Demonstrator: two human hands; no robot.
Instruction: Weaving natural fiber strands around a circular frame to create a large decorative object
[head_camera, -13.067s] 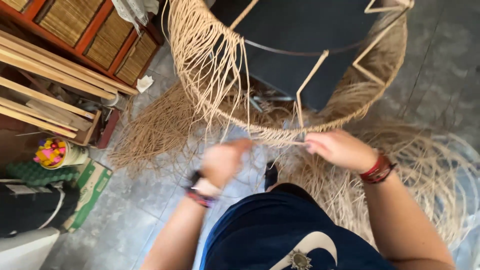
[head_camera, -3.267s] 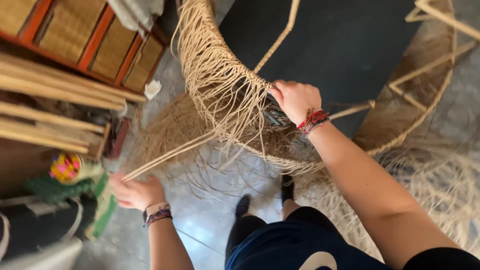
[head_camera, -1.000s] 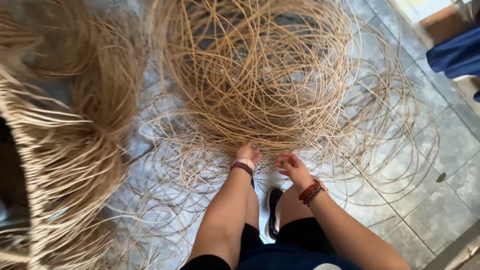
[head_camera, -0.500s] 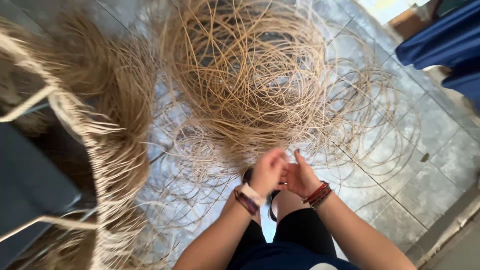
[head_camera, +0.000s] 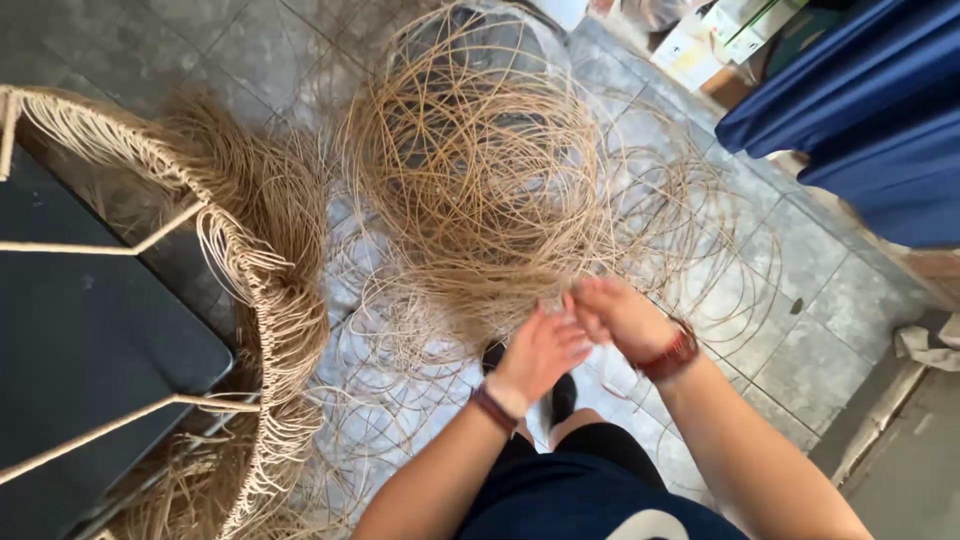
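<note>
Rattan strand coil (head_camera: 480, 170) lies loose on the tiled floor (head_camera: 800, 340), straight ahead of both hands, its near edge reaching the fingers. Left hand (head_camera: 540, 350) and right hand (head_camera: 620, 315) are close together at that edge, fingers curled in; they look pinched on thin strands, but which strand, and whether the grip is closed on it, I cannot tell because of blur. Left of the grip, a woven chair frame (head_camera: 250, 300): rim wrapped in strands, many loose ends hanging, dark seat panel (head_camera: 90, 330) and bare frame bars showing. Judgement: weave partly done, lots unfinished; plenty of stock left in the coil. Blue cloth (head_camera: 870, 120) far right.
</note>
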